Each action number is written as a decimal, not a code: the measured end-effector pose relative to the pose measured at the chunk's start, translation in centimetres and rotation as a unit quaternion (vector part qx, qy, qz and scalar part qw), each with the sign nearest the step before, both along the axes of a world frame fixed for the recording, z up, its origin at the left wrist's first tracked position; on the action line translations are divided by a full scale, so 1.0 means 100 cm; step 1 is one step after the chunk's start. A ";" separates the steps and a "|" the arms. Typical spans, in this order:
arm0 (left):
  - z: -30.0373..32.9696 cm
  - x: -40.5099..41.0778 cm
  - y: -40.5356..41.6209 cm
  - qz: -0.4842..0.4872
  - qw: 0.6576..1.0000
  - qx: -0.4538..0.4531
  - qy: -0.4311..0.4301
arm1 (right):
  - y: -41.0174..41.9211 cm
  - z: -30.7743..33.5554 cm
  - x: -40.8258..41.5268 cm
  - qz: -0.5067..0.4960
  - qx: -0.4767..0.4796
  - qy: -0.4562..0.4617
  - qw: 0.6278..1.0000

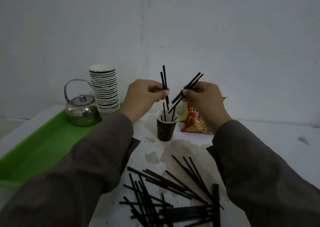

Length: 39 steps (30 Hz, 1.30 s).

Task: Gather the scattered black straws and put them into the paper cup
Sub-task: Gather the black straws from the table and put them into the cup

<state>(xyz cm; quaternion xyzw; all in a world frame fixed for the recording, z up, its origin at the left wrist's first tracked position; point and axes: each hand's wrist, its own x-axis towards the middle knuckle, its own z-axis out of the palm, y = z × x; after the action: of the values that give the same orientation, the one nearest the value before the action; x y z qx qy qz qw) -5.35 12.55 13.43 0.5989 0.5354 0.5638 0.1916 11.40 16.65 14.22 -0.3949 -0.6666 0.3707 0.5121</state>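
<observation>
A dark paper cup (pixel 165 130) stands upright on the white table, with a few black straws standing in it. My left hand (pixel 143 97) hovers just above its left side, pinching two black straws (pixel 164 81) nearly upright. My right hand (pixel 202 97) is above and right of the cup, gripping a couple of black straws (pixel 192 84) tilted down toward the cup's mouth. A scattered pile of several black straws (pixel 166 192) lies on the table near me, between my sleeves.
A green tray (pixel 39 149) at the left carries a metal kettle (pixel 81 111) and a tall stack of paper cups (pixel 105 90). A red and yellow snack bag (pixel 197 121) lies right of the cup. A pale wall rises behind. The tabletop shows stains.
</observation>
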 end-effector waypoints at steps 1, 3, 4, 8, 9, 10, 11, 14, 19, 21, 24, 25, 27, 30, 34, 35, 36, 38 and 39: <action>0.000 -0.003 0.009 0.005 1.000 -0.003 0.013 | 0.008 -0.002 -0.004 -0.011 0.002 -0.017 1.000; -0.004 -0.009 0.023 0.015 0.999 -0.016 0.038 | 0.021 -0.010 -0.012 -0.027 -0.003 -0.062 0.998; -0.008 -0.010 0.028 0.018 0.998 -0.025 0.048 | 0.027 -0.015 -0.015 -0.034 -0.007 -0.083 0.996; -0.031 -0.012 0.041 0.020 0.994 -0.066 0.080 | 0.038 -0.041 -0.026 -0.047 0.002 -0.203 0.978; -0.037 -0.012 0.043 0.016 0.993 -0.080 0.089 | 0.040 -0.046 -0.029 -0.044 -0.001 -0.225 0.973; -0.042 -0.012 0.046 0.012 0.991 -0.094 0.097 | 0.041 -0.051 -0.031 -0.039 -0.009 -0.239 0.970; -0.046 -0.012 0.048 0.010 0.988 -0.107 0.108 | 0.043 -0.054 -0.033 -0.034 -0.020 -0.248 0.968; -0.055 -0.012 0.052 0.012 0.977 -0.137 0.163 | 0.046 -0.057 -0.036 -0.022 -0.045 -0.270 0.962; -0.058 -0.016 0.052 -0.014 0.969 -0.154 0.194 | 0.048 -0.052 -0.040 -0.009 -0.031 -0.299 0.954; -0.054 -0.017 0.051 -0.019 0.967 -0.147 0.207 | 0.045 -0.047 -0.039 -0.010 -0.020 -0.285 0.958; -0.042 -0.018 0.047 -0.014 0.969 -0.141 0.203 | 0.037 -0.037 -0.034 -0.024 0.016 -0.259 0.965; -0.038 -0.019 0.044 -0.010 0.969 -0.139 0.202 | 0.033 -0.033 -0.031 -0.031 0.026 -0.247 0.968; -0.030 -0.020 0.034 -0.004 0.973 -0.128 0.192 | 0.022 -0.027 -0.022 -0.045 0.041 -0.217 0.974; -0.026 -0.018 0.004 0.016 0.983 -0.085 0.162 | -0.004 -0.031 -0.002 -0.041 0.040 -0.186 0.981; -0.047 0.002 -0.061 0.012 0.980 -0.027 0.195 | -0.057 -0.058 0.025 0.029 0.024 -0.242 0.970; -0.057 0.008 -0.079 -0.012 0.977 -0.030 0.209 | -0.071 -0.066 0.031 0.047 0.019 -0.265 0.963; -0.067 0.013 -0.096 -0.039 0.973 -0.038 0.225 | -0.085 -0.073 0.036 0.063 0.014 -0.287 0.956; -0.087 0.020 -0.124 -0.087 0.958 -0.069 0.265 | -0.109 -0.086 0.045 0.094 0.002 -0.321 0.942; -0.096 0.022 -0.134 -0.101 0.950 -0.087 0.284 | -0.119 -0.091 0.049 0.105 -0.002 -0.332 0.937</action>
<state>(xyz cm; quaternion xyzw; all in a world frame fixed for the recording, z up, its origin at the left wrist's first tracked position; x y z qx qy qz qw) -3.11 -0.87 3.83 0.7660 0.5517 0.2992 0.1392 16.26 4.73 5.13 -0.4241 -0.8359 0.2715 0.2185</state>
